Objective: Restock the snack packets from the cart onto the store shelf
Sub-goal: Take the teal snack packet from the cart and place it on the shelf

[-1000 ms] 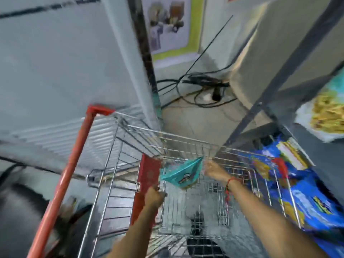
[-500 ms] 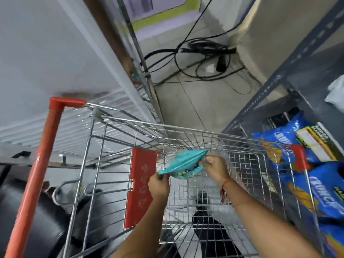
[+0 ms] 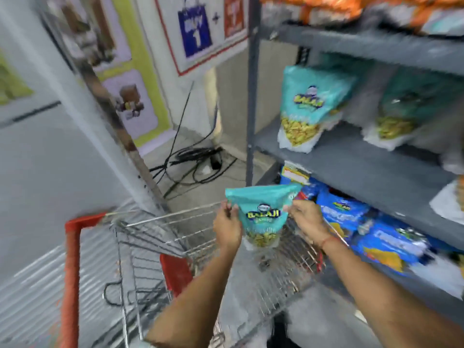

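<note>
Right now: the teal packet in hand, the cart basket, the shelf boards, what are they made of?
Teal packet: looks like thin plastic film, slightly glossy; it creases where the left hand and right hand pinch it, with a clear lower window. Cart basket: bare shiny metal wire grid, red probably plastic trim. Shelf board: likely painted steel, matte grey, on a perforated upright.

In front of you a grey metal shelf unit [image 3: 371, 172] is standing at the right. On its middle board two teal snack packets [image 3: 310, 106] are standing upright, near each other. On the lower board blue packets [image 3: 391, 237] are lying in a row, touching. The top board is carrying orange packets [image 3: 334, 6], too blurred to read. The unit is standing on a tiled floor [image 3: 200, 192], where black cables [image 3: 190, 162] are lying.
</note>
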### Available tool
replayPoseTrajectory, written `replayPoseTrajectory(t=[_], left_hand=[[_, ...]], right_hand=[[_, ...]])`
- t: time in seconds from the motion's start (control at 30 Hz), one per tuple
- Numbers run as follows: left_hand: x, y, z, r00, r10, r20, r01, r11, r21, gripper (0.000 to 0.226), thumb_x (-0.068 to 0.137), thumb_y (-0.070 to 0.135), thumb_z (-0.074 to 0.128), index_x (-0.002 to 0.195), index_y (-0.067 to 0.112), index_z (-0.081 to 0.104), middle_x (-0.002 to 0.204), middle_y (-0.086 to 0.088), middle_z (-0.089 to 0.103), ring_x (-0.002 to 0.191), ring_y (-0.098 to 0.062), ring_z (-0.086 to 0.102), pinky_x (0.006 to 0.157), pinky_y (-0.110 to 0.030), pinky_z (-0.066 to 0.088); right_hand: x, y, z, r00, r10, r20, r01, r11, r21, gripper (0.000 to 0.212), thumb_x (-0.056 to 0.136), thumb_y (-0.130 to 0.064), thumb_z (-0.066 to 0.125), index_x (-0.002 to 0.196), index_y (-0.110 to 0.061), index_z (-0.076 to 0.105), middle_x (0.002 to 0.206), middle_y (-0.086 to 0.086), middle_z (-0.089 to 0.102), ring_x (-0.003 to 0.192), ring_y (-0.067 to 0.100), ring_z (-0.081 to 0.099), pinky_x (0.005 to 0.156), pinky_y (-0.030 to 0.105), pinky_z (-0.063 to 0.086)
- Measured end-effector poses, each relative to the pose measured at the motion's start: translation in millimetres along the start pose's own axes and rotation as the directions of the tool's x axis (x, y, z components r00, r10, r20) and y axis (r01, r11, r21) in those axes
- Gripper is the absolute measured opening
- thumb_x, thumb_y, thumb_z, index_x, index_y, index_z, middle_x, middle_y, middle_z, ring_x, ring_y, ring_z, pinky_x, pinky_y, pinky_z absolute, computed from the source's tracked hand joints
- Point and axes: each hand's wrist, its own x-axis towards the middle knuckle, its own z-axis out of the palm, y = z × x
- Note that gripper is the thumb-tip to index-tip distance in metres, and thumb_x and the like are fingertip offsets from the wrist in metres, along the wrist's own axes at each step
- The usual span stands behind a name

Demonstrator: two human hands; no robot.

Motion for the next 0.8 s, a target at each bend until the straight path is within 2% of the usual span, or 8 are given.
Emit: replayPoseTrajectory(t=[0.1,0.2,0.23,0.33,0.47,0.6,0.73,0.8], left_hand=[[-6,68,15,0.984,0.168,0.059,-0.163,0.983,-0.086,0.016,0.088,0.028,0.057,0.077,0.016,0.059,0.083,-0.016,0.07,0.081,-0.031,0.064,0.076,-0.042,0.048],[-12,135,26,0.925,0.361,0.116,-0.341,0.926,-0.161,0.016,0.083,0.032,0.059,0.073,0.021,0.06,0.074,-0.003,0.068,0.069,-0.02,0.059,0.073,-0.04,0.05],[-13,157,31,0.9,0.414,0.139,-0.389,0.904,-0.177,0.017,0.083,0.033,0.06,0.074,0.018,0.064,0.073,-0.002,0.068,0.067,-0.017,0.058,0.071,-0.037,0.049],[-17,222,47,0.841,0.499,0.208,-0.46,0.863,-0.209,0.025,0.079,0.038,0.064,0.077,0.014,0.071,0.076,-0.011,0.074,0.069,-0.025,0.067,0.072,-0.036,0.052],[-21,291,69,0.793,0.53,0.301,-0.456,0.844,-0.283,0.015,0.07,0.043,0.067,0.062,0.03,0.071,0.071,-0.01,0.075,0.068,-0.025,0.071,0.078,-0.05,0.059],[-39,330,76,0.782,0.514,0.354,-0.398,0.848,-0.351,0.013,0.079,0.026,0.071,0.068,0.021,0.069,0.084,-0.013,0.076,0.082,-0.029,0.073,0.079,-0.047,0.061],[-32,335,91,0.773,0.5,0.391,-0.377,0.857,-0.351,0.014,0.078,0.029,0.072,0.065,0.021,0.069,0.082,-0.01,0.077,0.082,-0.03,0.073,0.081,-0.05,0.06],[-25,332,101,0.765,0.501,0.405,-0.383,0.859,-0.34,0.015,0.077,0.029,0.072,0.065,0.022,0.069,0.082,-0.01,0.077,0.082,-0.03,0.073,0.082,-0.05,0.059]], right_hand=[[-18,-33,-70,0.989,-0.023,-0.148,0.03,0.999,0.04,0.039,0.084,-0.035,0.058,0.067,0.0,0.058,0.061,0.013,0.064,0.058,0.019,0.054,0.06,0.041,0.047],[-38,-75,-141,0.945,-0.05,-0.322,0.076,0.995,0.068,0.046,0.086,-0.023,0.062,0.045,-0.018,0.041,0.044,-0.006,0.041,0.045,0.005,0.037,0.051,0.027,0.034],[-44,-88,-163,0.926,-0.061,-0.373,0.092,0.994,0.066,0.049,0.086,-0.021,0.062,0.044,-0.021,0.038,0.044,-0.008,0.041,0.046,0.005,0.039,0.051,0.025,0.032],[-56,-115,-223,0.884,-0.096,-0.458,0.137,0.989,0.057,0.048,0.087,-0.021,0.062,0.045,-0.017,0.038,0.046,-0.005,0.041,0.044,0.001,0.041,0.047,0.02,0.028],[-66,-136,-285,0.823,-0.082,-0.562,0.126,0.991,0.04,0.044,0.084,-0.031,0.063,0.053,-0.005,0.044,0.054,0.008,0.042,0.053,0.012,0.038,0.053,0.031,0.025],[-68,-143,-315,0.8,-0.071,-0.595,0.115,0.993,0.037,0.042,0.084,-0.031,0.063,0.061,0.002,0.052,0.06,0.011,0.049,0.058,0.018,0.043,0.058,0.032,0.028],[-60,-134,-321,0.79,-0.04,-0.612,0.106,0.992,0.071,0.043,0.081,-0.035,0.062,0.067,0.006,0.058,0.064,0.025,0.055,0.059,0.018,0.047,0.058,0.032,0.031],[-56,-128,-319,0.796,-0.018,-0.605,0.105,0.989,0.108,0.042,0.081,-0.034,0.062,0.069,0.006,0.06,0.063,0.021,0.059,0.055,0.013,0.049,0.057,0.031,0.033]])
